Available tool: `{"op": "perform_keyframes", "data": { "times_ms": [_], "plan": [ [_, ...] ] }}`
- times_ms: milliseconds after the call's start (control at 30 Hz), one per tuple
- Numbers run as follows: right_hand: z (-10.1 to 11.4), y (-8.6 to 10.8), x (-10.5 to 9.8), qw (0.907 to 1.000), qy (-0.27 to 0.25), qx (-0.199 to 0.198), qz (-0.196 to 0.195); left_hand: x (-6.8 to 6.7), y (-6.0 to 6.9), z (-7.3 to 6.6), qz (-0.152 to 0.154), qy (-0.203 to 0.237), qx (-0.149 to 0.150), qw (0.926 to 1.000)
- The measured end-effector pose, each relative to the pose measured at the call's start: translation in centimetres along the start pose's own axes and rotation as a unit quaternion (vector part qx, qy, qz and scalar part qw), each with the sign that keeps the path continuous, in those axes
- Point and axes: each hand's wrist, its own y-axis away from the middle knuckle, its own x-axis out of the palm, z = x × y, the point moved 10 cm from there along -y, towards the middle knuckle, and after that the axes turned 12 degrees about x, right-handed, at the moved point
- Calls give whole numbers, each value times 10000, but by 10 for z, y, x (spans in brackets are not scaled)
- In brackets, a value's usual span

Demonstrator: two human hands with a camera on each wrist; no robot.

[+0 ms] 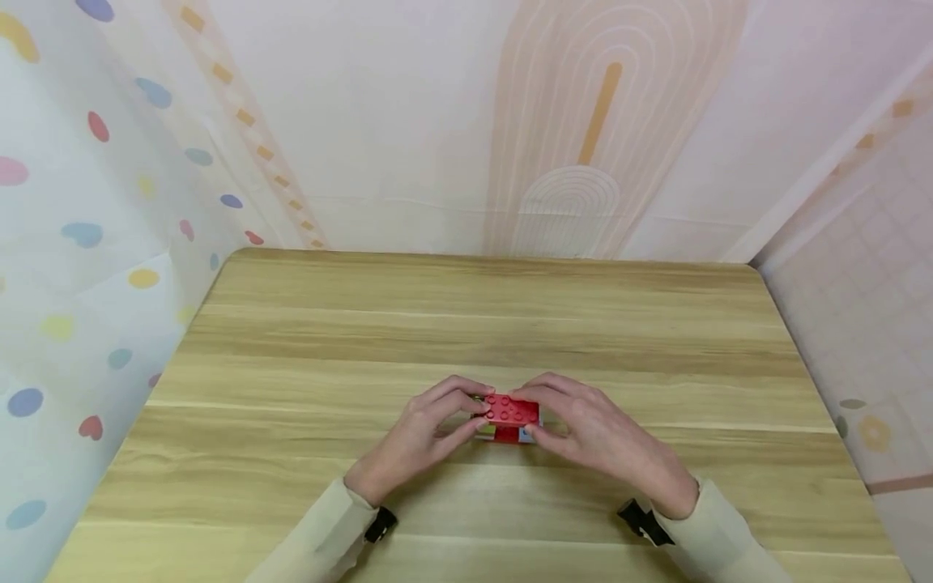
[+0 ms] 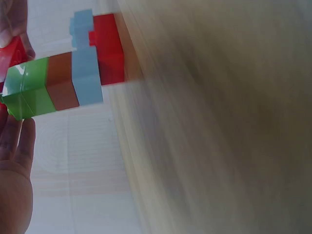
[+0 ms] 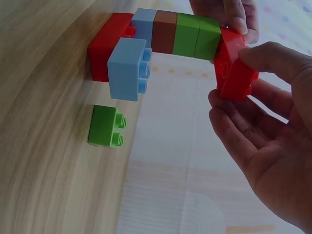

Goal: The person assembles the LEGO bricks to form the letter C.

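A red toy building brick [image 1: 513, 410] with round studs sits at the top of a tower of bricks, studs up. My left hand [image 1: 430, 425] pinches its left end between thumb and fingers. Around the right end, my right hand [image 1: 594, 425] grips it with thumb and fingers. Below it, the right wrist view shows two green bricks [image 3: 197, 36], a brown brick [image 3: 164, 31] and a light blue brick [image 3: 144, 25] in line. A long red brick [image 3: 100, 61] forms the base on the table, with another light blue brick [image 3: 124, 68] on its other end.
A loose green brick [image 3: 102, 126] stands on the wooden table [image 1: 328, 324], beside the tower in the right wrist view. Patterned cloth walls [image 1: 394, 121] border the table at the back and sides.
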Motion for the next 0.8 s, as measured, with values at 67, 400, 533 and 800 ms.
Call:
{"op": "perform_keyframes", "data": {
  "times_ms": [67,400,533,800],
  "plan": [
    [-1,-1,0,10000,-66,58,-40,0,1,1,-14,-26,-91,10000],
    [-17,0,-1,9973,-380,620,56,0,2,7,-82,-13,-423,9991],
    [-32,0,-5,9930,-763,893,84,-1,1,10,-131,-19,-627,9979],
    [-68,-9,-7,9864,-1061,1218,292,1,4,18,116,-217,-1048,9942]
  ]
}}
